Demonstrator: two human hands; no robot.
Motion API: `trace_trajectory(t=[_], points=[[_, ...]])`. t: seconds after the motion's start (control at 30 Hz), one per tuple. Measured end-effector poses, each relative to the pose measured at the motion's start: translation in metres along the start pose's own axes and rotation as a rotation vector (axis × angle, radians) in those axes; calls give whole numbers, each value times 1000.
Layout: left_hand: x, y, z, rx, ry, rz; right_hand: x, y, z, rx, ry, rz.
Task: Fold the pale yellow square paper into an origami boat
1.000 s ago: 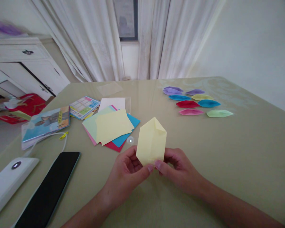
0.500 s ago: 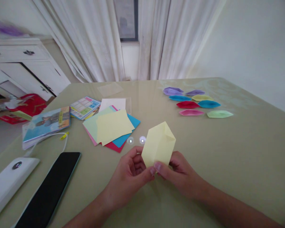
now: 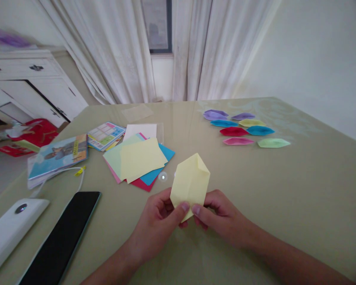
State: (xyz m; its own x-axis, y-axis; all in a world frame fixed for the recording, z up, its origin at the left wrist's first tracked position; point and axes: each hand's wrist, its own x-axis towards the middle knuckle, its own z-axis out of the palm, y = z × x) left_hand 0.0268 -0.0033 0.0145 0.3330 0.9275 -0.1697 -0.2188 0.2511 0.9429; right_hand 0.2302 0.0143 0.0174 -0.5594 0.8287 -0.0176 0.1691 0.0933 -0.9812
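Above the table's near middle, a pale yellow folded paper [image 3: 190, 181] is held up, tilted, with its pointed end away from me and a small folded flap at the upper right. My left hand [image 3: 158, 221] pinches its lower left edge, thumb on the front face and fingers behind. On the lower right edge, my right hand [image 3: 225, 219] pinches it the same way, the two thumbs close together. Behind the paper, the fingers are partly hidden. Left of it lies a fanned stack of coloured paper sheets [image 3: 142, 158], yellow on top.
Several folded paper boats [image 3: 233, 131] in different colours lie at the back right. To the left are a picture booklet [image 3: 59, 154], a colourful card [image 3: 106, 135], a black phone [image 3: 62, 237] and a white power bank [image 3: 16, 225] with a cable. Curtains [image 3: 106, 47] hang behind the table [image 3: 284, 190].
The folded paper has shifted a little left and towards me. My left thumb has moved from below the paper's lower edge onto its front face.
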Motion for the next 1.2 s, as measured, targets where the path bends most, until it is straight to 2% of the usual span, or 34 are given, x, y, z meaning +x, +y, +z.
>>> trace_trajectory(t=[0.23, 0.37, 0.57, 0.73, 0.83, 1.1, 1.2], points=[[1, 0, 2, -75, -56, -10, 0, -2, -3, 33, 6, 6], [0, 0, 3, -70, -26, 8, 0, -2, -5, 38, 17, -24], [-1, 1, 1, -20, -27, -22, 1, -3, -5, 30, -41, -92], [-1, 0, 0, -29, 12, -22, 2, -4, -3, 52, -29, -87], [1, -1, 2, -71, -26, -33, 2, -6, -3, 46, -25, -130], [0, 0, 5, -121, -75, -62, 1, 1, -2, 70, -62, -29], [0, 0, 4, -118, -99, -68, 2, 1, -1, 132, -66, -45]])
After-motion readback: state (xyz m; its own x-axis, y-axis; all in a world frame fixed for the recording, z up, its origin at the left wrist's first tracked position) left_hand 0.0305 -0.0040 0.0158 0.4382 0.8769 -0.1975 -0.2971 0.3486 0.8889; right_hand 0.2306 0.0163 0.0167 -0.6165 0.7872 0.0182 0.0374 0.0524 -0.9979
